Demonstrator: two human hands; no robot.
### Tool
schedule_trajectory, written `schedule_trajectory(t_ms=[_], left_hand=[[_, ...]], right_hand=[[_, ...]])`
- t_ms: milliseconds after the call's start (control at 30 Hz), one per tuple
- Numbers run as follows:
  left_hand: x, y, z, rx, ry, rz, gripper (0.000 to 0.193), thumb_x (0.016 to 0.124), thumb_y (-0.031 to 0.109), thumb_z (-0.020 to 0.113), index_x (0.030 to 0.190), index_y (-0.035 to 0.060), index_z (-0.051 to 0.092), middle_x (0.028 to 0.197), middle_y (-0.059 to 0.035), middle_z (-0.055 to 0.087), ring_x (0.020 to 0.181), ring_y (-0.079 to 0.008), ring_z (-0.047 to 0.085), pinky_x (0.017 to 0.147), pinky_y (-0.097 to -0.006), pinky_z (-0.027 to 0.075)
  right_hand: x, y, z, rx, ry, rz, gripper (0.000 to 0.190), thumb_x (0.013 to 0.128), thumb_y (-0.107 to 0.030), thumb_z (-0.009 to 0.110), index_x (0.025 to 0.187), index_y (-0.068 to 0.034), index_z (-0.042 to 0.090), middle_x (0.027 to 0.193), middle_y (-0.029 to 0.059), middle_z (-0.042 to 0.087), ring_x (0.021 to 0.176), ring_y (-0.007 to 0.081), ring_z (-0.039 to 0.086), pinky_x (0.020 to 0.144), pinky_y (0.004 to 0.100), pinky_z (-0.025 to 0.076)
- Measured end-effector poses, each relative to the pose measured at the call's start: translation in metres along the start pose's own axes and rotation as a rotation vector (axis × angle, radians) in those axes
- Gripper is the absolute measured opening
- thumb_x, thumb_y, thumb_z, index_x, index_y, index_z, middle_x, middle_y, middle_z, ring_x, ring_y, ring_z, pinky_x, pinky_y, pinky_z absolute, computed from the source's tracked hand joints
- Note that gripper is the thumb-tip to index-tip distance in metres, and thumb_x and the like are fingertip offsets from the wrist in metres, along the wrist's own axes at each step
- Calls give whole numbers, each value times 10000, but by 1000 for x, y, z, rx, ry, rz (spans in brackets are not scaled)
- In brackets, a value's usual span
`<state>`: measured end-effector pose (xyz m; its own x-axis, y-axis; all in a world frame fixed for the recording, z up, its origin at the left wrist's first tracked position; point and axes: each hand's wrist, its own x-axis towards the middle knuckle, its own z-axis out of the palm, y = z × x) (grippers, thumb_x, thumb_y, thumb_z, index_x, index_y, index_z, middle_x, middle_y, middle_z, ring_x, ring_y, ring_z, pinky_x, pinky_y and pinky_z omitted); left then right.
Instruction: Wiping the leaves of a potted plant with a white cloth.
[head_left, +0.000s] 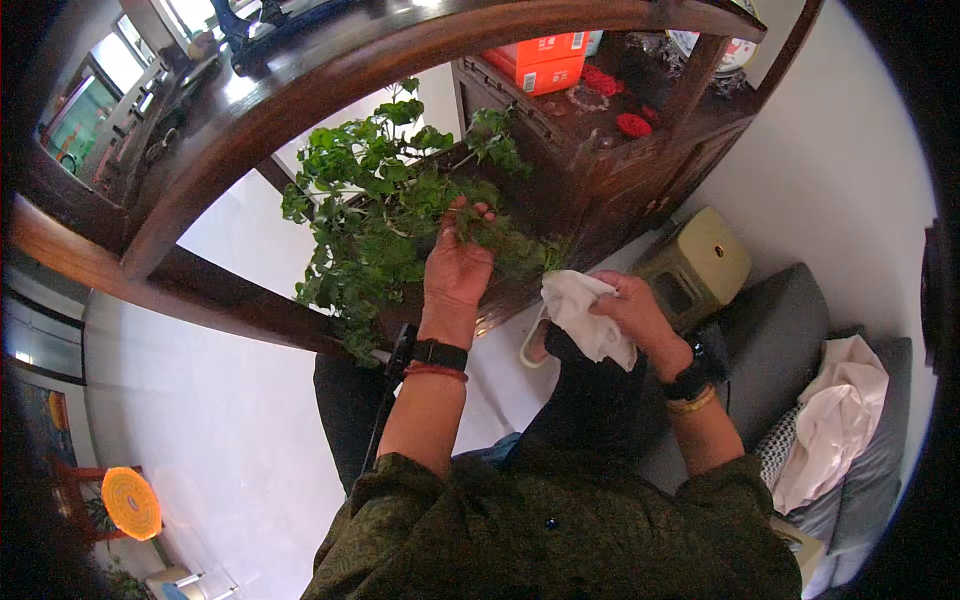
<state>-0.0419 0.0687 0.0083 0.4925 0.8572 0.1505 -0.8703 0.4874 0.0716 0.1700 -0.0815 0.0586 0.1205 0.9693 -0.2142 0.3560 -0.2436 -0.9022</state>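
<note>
A leafy green potted-style plant (360, 187) spreads in front of a dark wooden cabinet, its pot not visible. My left hand (459, 259) is palm up among its foliage, the curled fingers holding leaves and partly hidden by them. To the right, my right hand (634, 307) grips a crumpled white cloth (581, 307) between thumb and fingers. The cloth hangs over my dark trouser leg, a little apart from the nearest leaves. Both wrists wear dark bands.
A dark wooden shelf frame (300, 82) arches across the front. Red boxes (551, 64) sit on the wooden cabinet (607, 172). On the right are a beige bin-like container (701, 251) and a grey sofa (780, 322) with a pale cloth (840, 420). An orange round stool seat (131, 504) stands lower left.
</note>
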Motion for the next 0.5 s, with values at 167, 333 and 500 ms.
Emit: schedule_trajectory(t_ms=[167,333,500], left_hand=[[6,3,-4,161,72,17,375,809,66,607,1159,-17,503,1082,-176,566,953,-257,585,728,-301,543],[8,3,-14,125,92,-56,326,810,77,617,1107,-33,537,1056,-172,595,915,-262,612,762,-330,531],[3,-15,0,1138,161,293,260,798,79,633,1035,-15,580,981,-143,628,881,-255,623,788,-371,516]], right_hand=[[0,2,0,-204,47,-101,307,695,-139,585,975,-17,618,820,120,656,720,196,632,664,322,492],[-3,3,3,-27,29,-24,312,687,-129,603,979,-20,617,839,115,656,726,193,634,665,322,495],[1,30,-1,-66,23,-147,317,676,-111,617,983,-32,619,841,107,659,726,192,635,663,321,498]])
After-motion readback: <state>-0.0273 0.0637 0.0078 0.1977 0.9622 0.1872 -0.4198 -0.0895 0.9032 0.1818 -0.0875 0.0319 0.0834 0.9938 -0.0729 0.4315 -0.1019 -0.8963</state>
